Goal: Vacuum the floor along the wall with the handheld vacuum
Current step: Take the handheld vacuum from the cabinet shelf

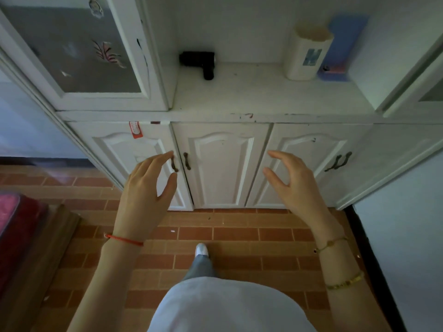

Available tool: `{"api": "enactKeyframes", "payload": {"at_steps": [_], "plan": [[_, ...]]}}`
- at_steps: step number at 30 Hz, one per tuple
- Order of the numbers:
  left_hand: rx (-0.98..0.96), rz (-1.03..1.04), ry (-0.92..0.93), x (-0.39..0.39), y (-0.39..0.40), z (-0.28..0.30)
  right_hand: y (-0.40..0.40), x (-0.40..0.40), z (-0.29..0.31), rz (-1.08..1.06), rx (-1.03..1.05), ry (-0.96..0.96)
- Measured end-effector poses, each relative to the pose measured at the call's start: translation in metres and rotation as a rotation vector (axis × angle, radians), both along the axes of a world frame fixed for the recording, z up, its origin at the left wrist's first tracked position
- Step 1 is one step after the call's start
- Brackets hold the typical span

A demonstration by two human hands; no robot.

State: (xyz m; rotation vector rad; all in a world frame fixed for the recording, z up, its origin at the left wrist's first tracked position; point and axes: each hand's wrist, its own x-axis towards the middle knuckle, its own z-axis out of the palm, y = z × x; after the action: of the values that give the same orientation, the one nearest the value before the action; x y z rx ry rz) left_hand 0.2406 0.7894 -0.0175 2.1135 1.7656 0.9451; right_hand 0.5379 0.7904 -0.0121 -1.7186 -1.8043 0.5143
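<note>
Both grips released: left hand (146, 185) and right hand (291, 185) empty; handheld vacuum (200, 62) on cabinet shelf (263, 97) beside canister (306, 53).

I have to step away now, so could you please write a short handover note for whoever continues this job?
Left hand: open, empty, raised in front of the cupboard doors.
Right hand: open, empty, raised alongside.
The black handheld vacuum lies on the cupboard shelf, left of a white container; neither hand touches it.
Done: nothing visible yet.
Left: pick up the vacuum, then clean the brick floor along the wall; small specks lie near the cupboard base.
</note>
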Motion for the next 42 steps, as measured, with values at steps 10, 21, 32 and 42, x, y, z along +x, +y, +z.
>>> {"api": "enactKeyframes", "payload": {"at_steps": [10, 21, 32, 42], "plan": [[0.033, -0.040, -0.029, 0.003, 0.167, -0.002, 0.171, -0.011, -0.010, 0.047, 0.012, 0.063], [0.099, -0.117, 0.037, 0.025, 0.315, 0.011, 0.325, -0.031, -0.002, 0.015, 0.105, 0.077], [0.041, -0.007, 0.013, 0.041, 0.371, -0.009, 0.472, -0.052, -0.013, 0.008, -0.011, 0.168], [-0.024, 0.071, 0.019, 0.036, 0.403, -0.023, 0.562, -0.094, -0.046, -0.039, -0.252, 0.064]]}}
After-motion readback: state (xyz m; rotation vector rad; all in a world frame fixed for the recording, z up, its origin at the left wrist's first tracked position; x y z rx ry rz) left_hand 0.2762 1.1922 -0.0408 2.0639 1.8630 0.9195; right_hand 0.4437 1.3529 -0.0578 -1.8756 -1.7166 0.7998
